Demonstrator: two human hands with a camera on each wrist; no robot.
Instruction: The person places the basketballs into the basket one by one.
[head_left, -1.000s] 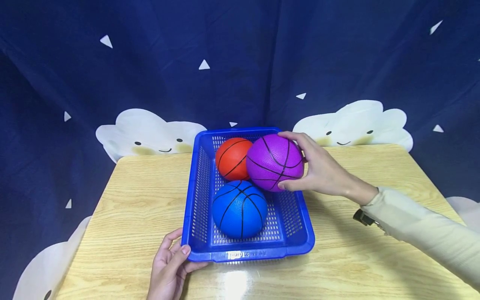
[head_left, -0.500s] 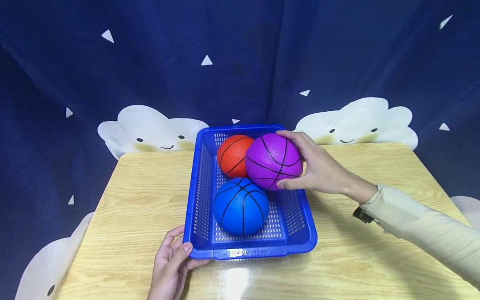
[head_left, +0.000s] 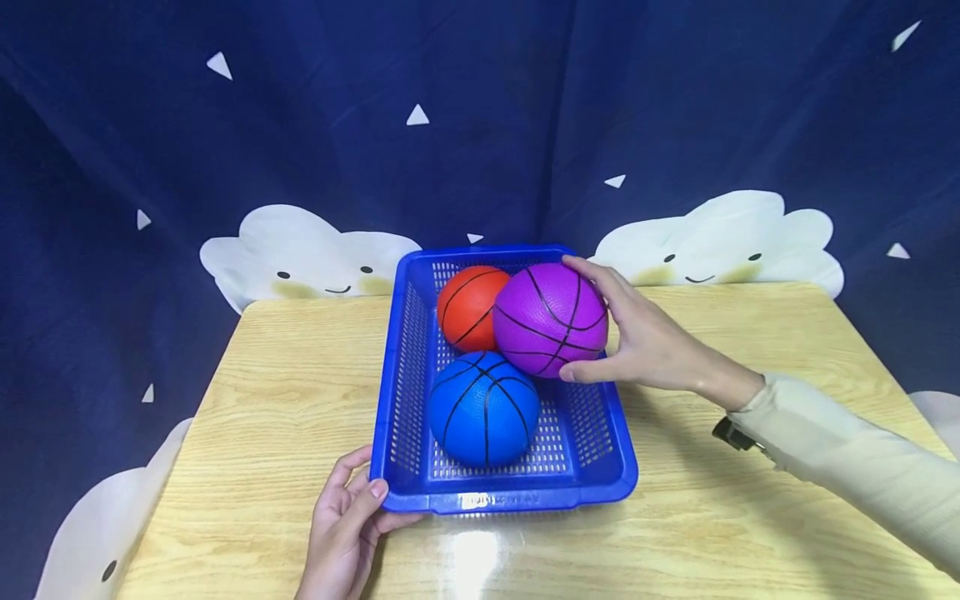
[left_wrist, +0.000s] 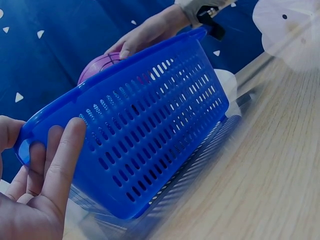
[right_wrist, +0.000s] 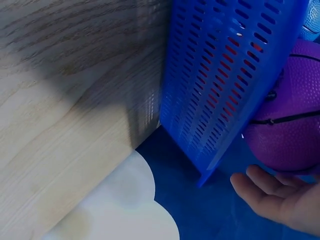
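A blue plastic basket [head_left: 517, 500] stands on the table with small toy basketballs in it. My left hand [head_left: 347, 517] holds its near left corner, thumb over the rim and fingers against the outer wall, as the left wrist view also shows. On the basket's right side, my right hand [head_left: 648, 337] spans a purple ball [head_left: 547, 321], thumb at the near side and fingers at the far side. That ball overlaps an orange-red ball [head_left: 468, 308] at the back. A blue ball [head_left: 483, 408] lies in front of both. In the right wrist view, fingers [right_wrist: 265, 192] lie along the purple ball's edge.
The light wooden table [head_left: 277, 400] extends on both sides of the basket. Behind it hangs a dark blue curtain [head_left: 480, 100] with white clouds and triangles. A dark strap [head_left: 733, 433] shows at the right sleeve.
The head view has shifted slightly. My right hand has eased a little to the right relative to the purple ball. My left hand keeps its place at the basket corner.
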